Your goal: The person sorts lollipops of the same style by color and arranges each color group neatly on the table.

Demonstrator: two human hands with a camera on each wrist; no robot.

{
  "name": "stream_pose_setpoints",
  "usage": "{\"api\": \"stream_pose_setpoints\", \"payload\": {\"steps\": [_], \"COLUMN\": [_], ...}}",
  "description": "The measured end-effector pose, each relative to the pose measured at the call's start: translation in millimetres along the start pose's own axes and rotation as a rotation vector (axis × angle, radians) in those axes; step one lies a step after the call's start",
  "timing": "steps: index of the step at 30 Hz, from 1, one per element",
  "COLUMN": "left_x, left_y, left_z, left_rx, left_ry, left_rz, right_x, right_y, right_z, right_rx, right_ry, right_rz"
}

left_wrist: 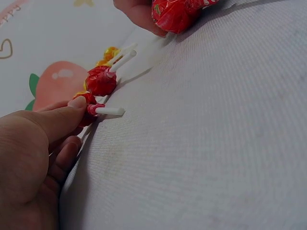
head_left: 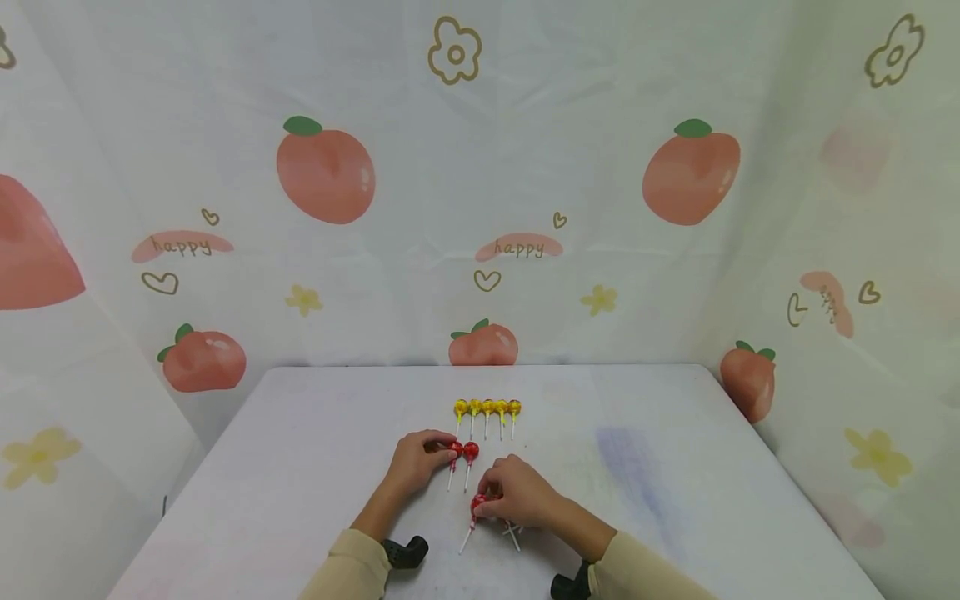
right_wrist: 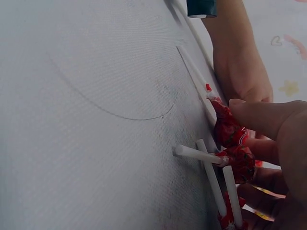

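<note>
At the left of my feed I have the left hand (head_left: pixel 417 463), its thumb and forefinger pinching the head of the leftmost red lollipop (head_left: pixel 455 449) at the white table (head_left: pixel 315 433); just to its right lies the second red lollipop (head_left: pixel 471 451), the two sticks pointing toward me, though I can't tell whether the heads touch. Beyond them I count five yellow lollipops (head_left: pixel 488 407) in a row across the table, sticks also my way. Nearer to me, the right hand (head_left: pixel 519 493) pinches the lower red lollipop (head_left: pixel 477 502) between thumb and forefinger, its stick slanting down to the left; from here I can't tell whether it touches the table. More red lollipops (right_wrist: pixel 241 165) bunch under that hand's other fingers, some white sticks crossing, and farther right I see a bluish smudge (head_left: pixel 633 471) on the tabletop
</note>
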State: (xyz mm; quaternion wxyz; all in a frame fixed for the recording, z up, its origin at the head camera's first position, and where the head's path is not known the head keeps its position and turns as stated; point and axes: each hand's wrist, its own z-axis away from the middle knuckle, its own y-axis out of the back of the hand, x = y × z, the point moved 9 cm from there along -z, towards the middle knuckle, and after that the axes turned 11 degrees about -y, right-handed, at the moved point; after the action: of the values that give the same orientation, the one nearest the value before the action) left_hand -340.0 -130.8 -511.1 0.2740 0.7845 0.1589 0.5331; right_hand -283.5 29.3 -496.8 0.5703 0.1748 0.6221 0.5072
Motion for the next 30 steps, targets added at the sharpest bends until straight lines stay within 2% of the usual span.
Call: {"api": "stream_pose_setpoints", "payload": {"steps": [9,16,23,30], "left_x": [-0.1,0.8,0.5,1.4], "left_y": [-0.9,0.0,-0.4,-0.1], "left_z": [1.0,-0.5,-0.3,0.3], "left_rx": [0.001,0.006,0.001,0.009], "left_ry": [0.006,-0.014,-0.008,-0.003], "left_rz": [0.0,-0.009,-0.017,-0.004], "right_x": [-1.5,1.4,-1.5,-6.2], "right_y": [-2.0,1.1,14.4,34.6], "right_z": [0.5,-1.4,-2.8,-2.3], "right_rx": [0.007,0.016,0.026,0.092], "right_ry": [0.024,0.03,0.003,0.014], "right_rz": [0.014,-0.01,-0.053,-0.088]}}
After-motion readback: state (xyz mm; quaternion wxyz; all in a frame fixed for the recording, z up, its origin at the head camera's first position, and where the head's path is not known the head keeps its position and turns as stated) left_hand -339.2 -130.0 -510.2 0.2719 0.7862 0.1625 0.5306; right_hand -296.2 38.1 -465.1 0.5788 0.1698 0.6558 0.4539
